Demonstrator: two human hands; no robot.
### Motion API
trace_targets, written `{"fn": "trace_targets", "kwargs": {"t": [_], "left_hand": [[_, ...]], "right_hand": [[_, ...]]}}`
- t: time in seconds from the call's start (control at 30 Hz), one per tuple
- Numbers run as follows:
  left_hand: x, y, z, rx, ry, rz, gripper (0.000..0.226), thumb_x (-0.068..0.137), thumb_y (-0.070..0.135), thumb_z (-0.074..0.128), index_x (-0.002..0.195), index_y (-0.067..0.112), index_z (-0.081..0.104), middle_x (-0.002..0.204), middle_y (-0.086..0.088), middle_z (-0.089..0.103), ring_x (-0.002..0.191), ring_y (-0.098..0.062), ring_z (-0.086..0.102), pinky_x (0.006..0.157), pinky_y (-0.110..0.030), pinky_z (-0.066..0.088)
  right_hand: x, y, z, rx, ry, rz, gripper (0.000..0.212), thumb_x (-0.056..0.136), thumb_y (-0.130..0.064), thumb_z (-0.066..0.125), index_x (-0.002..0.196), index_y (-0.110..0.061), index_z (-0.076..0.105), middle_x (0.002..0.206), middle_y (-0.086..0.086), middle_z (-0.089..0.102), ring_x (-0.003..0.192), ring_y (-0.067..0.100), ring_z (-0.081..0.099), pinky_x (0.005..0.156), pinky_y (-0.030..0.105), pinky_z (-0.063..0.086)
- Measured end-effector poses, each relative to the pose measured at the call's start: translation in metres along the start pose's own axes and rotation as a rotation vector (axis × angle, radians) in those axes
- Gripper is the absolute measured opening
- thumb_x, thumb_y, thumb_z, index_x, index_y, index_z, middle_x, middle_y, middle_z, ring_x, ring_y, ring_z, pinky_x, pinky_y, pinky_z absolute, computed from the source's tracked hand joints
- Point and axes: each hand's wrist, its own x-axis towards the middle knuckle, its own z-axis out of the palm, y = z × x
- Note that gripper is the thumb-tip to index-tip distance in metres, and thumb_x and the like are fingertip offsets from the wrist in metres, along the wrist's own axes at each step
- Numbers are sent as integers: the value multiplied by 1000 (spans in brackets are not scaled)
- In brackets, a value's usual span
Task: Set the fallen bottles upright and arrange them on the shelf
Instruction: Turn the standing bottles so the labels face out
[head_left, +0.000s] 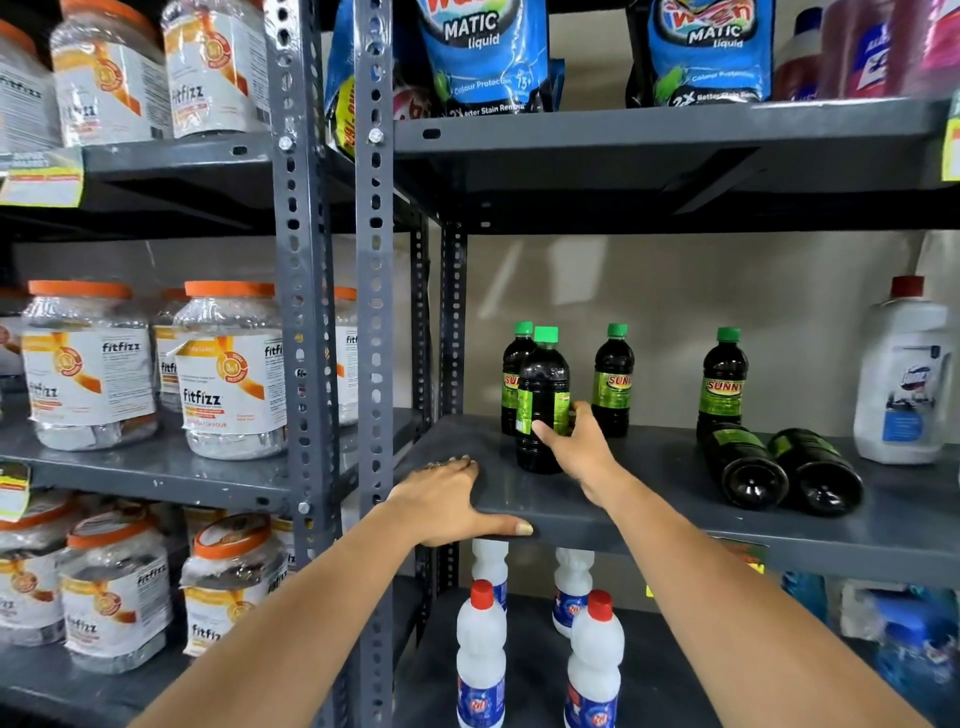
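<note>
On the grey shelf (649, 467) several dark bottles with green caps and green labels stand upright. My right hand (579, 447) grips the front one (543, 384) around its lower body; it stands upright on the shelf near the left end. Another bottle (511, 369) stands just behind it, and two more stand further right (614, 379), (723, 382). Two bottles lie on their sides with their bases toward me (745, 465), (818, 470). My left hand (447, 501) rests flat on the shelf's front left edge, thumb along the rim.
A large white bottle with a red cap (904, 379) stands at the right end of the same shelf. White bottles with red caps (480, 654) stand on the shelf below. Jars with orange lids (231, 369) fill the left rack. A grey upright post (374, 312) separates the racks.
</note>
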Motion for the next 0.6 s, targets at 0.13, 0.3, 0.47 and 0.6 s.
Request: {"fn": "trace_targets", "kwargs": {"t": [0.13, 0.3, 0.47, 0.6], "left_hand": [[2, -1, 1, 4, 15, 2, 126, 61, 97, 40, 154, 13, 24, 159, -4, 31, 142, -25, 34, 110, -39, 31], [6, -4, 6, 12, 26, -16, 136, 50, 104, 30, 153, 14, 28, 158, -4, 33, 140, -26, 37, 109, -41, 34], [7, -6, 9, 21, 33, -31, 140, 47, 106, 28, 153, 14, 28, 159, -5, 32, 140, -27, 37, 109, -42, 35], [7, -6, 9, 32, 26, -32, 141, 46, 106, 26, 152, 13, 29, 158, -5, 33, 140, -28, 38, 109, -43, 36]], "right_hand": [[4, 1, 1, 30, -52, 12, 60, 85, -5, 67, 135, -12, 35, 114, 1, 57, 113, 20, 55, 88, 30, 39], [6, 3, 1, -22, 6, -35, 93, 67, -17, 86, 141, -12, 30, 122, 1, 56, 114, 19, 55, 97, 33, 43], [2, 1, 2, 69, -58, -23, 77, 78, -3, 72, 143, -13, 33, 118, -1, 56, 117, 22, 55, 93, 29, 39], [2, 3, 2, -3, -26, -41, 92, 69, -20, 85, 142, -14, 31, 124, -3, 52, 110, 14, 53, 94, 28, 40]]}}
